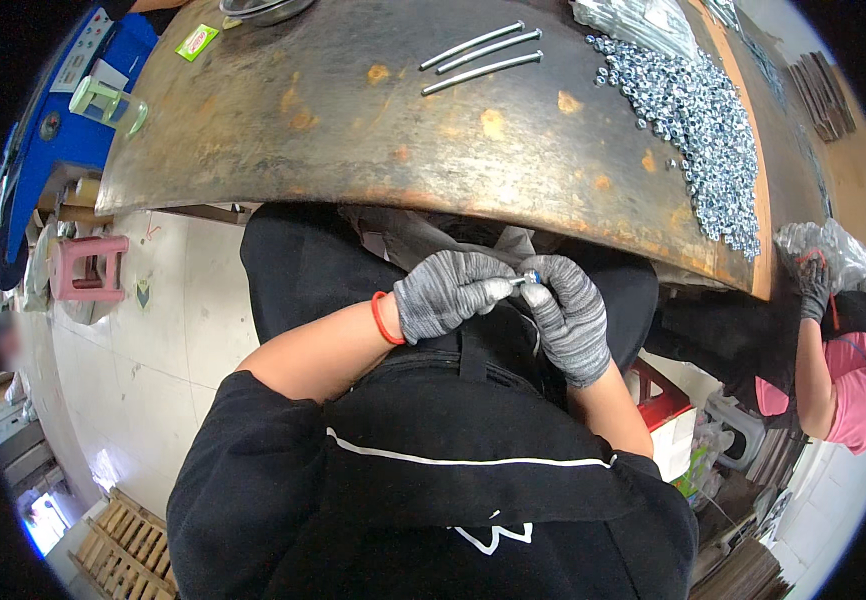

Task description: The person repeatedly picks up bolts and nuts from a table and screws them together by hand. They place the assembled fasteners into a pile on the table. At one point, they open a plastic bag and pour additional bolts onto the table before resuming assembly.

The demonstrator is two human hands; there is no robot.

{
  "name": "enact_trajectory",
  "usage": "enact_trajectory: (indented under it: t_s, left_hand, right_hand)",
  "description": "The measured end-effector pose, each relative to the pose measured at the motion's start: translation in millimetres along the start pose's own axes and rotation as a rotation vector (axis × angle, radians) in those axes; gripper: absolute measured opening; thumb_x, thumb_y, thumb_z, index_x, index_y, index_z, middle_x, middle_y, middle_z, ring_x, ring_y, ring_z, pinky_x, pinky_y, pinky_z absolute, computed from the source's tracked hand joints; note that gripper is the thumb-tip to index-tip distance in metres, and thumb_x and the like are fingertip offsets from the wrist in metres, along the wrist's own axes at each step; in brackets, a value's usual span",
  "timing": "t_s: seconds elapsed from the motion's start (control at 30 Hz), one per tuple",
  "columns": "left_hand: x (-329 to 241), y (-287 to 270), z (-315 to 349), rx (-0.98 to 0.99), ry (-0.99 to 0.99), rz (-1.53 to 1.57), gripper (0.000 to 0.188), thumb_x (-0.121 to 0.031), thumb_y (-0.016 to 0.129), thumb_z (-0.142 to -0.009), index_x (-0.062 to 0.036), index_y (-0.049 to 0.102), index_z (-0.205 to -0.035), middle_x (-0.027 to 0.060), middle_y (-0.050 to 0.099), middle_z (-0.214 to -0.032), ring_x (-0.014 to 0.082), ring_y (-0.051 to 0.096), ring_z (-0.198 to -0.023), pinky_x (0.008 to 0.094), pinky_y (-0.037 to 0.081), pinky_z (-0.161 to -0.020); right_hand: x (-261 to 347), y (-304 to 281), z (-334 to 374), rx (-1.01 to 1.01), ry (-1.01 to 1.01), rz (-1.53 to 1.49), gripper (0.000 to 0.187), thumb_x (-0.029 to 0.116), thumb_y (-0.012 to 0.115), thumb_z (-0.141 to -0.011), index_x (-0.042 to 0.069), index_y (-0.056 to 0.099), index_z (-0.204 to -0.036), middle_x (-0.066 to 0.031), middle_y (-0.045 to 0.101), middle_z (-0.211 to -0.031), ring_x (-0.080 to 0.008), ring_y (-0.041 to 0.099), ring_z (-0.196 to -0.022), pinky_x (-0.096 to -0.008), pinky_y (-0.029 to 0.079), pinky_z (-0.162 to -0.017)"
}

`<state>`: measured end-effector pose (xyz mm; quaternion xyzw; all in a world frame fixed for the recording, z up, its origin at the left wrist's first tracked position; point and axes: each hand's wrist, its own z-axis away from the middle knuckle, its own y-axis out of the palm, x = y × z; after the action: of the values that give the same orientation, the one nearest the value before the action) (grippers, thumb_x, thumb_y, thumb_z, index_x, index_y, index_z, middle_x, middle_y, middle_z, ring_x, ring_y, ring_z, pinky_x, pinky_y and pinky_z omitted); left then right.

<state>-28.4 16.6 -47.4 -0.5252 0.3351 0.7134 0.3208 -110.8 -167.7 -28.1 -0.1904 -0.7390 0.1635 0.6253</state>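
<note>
Above my lap, just off the table's near edge, both gloved hands meet. My left hand [456,295], in a grey knit glove, pinches a thin metal bolt [517,281]; most of its length is hidden. The fingers of my right hand [571,322], gloved the same way, close around a small shiny nut [532,277] at the bolt's end. Whether the nut sits on the thread, I cannot tell. Three long silver bolts [483,74] lie side by side on the metal table [353,140]. A large heap of loose nuts [698,130] spreads along the table's right side.
A clear plastic bag of bolts [643,25] lies beyond the nuts. Far left are a metal bowl [268,10], a green packet [196,42] and a clear jar [108,104]. A pink stool [90,268] stands left; a co-worker in a pink top [858,385] works right.
</note>
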Motion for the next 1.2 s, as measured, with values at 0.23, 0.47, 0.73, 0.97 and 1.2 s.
enact_trajectory:
  t_s: [0.23, 0.47, 0.73, 0.97, 1.2]
  left_hand:
    - [53, -22, -76, 0.178, 0.041, -1.118, 0.035, -0.037, 0.050, -0.089, -0.0111, 0.063, -0.107, 0.0132, 0.063, -0.106, 0.0310, 0.059, -0.097, 0.0391, 0.046, -0.085]
    - [167, -45, -150, -0.325, -0.036, -0.930, 0.043, -0.037, 0.044, -0.091, -0.0119, 0.052, -0.125, 0.0140, 0.052, -0.127, 0.0307, 0.050, -0.116, 0.0384, 0.037, -0.099]
    - [63, -5, -108, 0.595, -0.205, -0.879, 0.045, -0.038, 0.044, -0.092, -0.0087, 0.051, -0.125, 0.0149, 0.053, -0.125, 0.0307, 0.050, -0.115, 0.0356, 0.037, -0.100]
    - [-54, -95, -124, -0.776, 0.186, -0.943, 0.039, -0.022, 0.068, -0.078, -0.0026, 0.058, -0.110, 0.0125, 0.063, -0.103, 0.0291, 0.059, -0.097, 0.0370, 0.047, -0.086]
    - [-70, -128, -131, -0.679, -0.205, -1.306, 0.023, -0.021, 0.069, -0.073, -0.0061, 0.064, -0.090, 0.0138, 0.063, -0.088, 0.0285, 0.062, -0.080, 0.0371, 0.049, -0.074]
  right_hand:
    - [-52, 7, 16, 0.046, 0.414, 0.207, 0.033, 0.020, 0.065, -0.080, 0.002, 0.058, -0.107, -0.0176, 0.062, -0.095, -0.0320, 0.061, -0.085, -0.0359, 0.049, -0.077]
    - [-52, -31, 8, -0.244, 0.194, 0.259, 0.021, 0.016, 0.065, -0.081, 0.002, 0.063, -0.097, -0.0161, 0.064, -0.091, -0.0278, 0.063, -0.085, -0.0333, 0.049, -0.077]
    - [-128, -139, -76, -0.696, 0.581, 0.512, 0.046, 0.031, 0.060, -0.086, 0.000, 0.051, -0.120, -0.0197, 0.061, -0.109, -0.0309, 0.059, -0.100, -0.0388, 0.045, -0.088]
    - [-172, -163, -122, -0.604, 0.649, 0.850, 0.041, 0.034, 0.056, -0.085, 0.001, 0.058, -0.109, -0.0226, 0.064, -0.097, -0.0376, 0.060, -0.092, -0.0436, 0.046, -0.083]
    - [-180, -152, -91, -0.787, 0.402, 0.462, 0.027, 0.014, 0.063, -0.082, 0.001, 0.058, -0.105, -0.0136, 0.061, -0.083, -0.0224, 0.057, -0.074, -0.0345, 0.047, -0.072]
